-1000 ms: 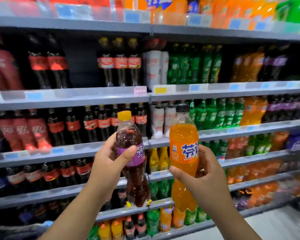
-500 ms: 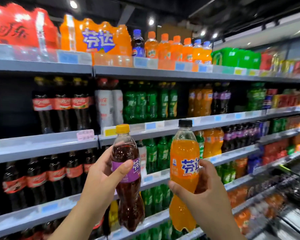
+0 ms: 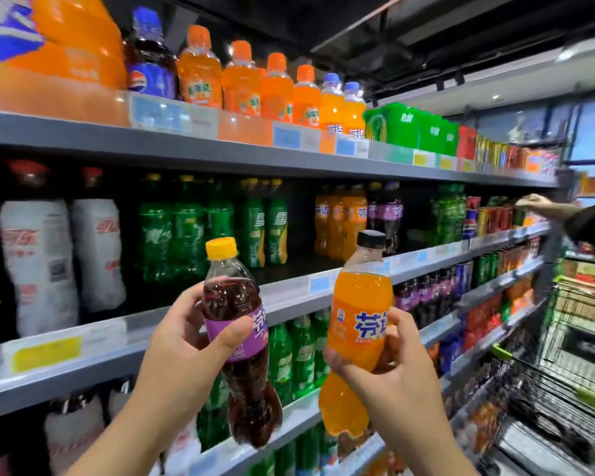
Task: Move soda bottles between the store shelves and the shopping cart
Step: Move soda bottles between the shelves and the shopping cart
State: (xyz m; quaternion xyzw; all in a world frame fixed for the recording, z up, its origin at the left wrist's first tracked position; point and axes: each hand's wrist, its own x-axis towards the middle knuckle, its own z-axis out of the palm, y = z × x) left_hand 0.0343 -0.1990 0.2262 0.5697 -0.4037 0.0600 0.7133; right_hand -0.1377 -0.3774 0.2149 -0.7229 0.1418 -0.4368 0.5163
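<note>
Purple bottle [image 3: 235, 298], with a yellow cap, is held in the air by the left hand [image 3: 186, 341], fingers clamped round its label. Just beside it but apart, the orange bottle [image 3: 361, 298] is in the right hand [image 3: 390, 371], fingers clamped round its waist. Behind are the soda shelves [image 3: 186, 153]; the cart [image 3: 550, 393] is at the lower right.

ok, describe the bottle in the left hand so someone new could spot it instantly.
In front of the grey store shelves, two hands each hold up a bottle. The left hand grips the dark soda bottle, left of the orange bottle in the right hand. Yellow cap and purple label set it apart; its neighbour has a black cap.
</note>
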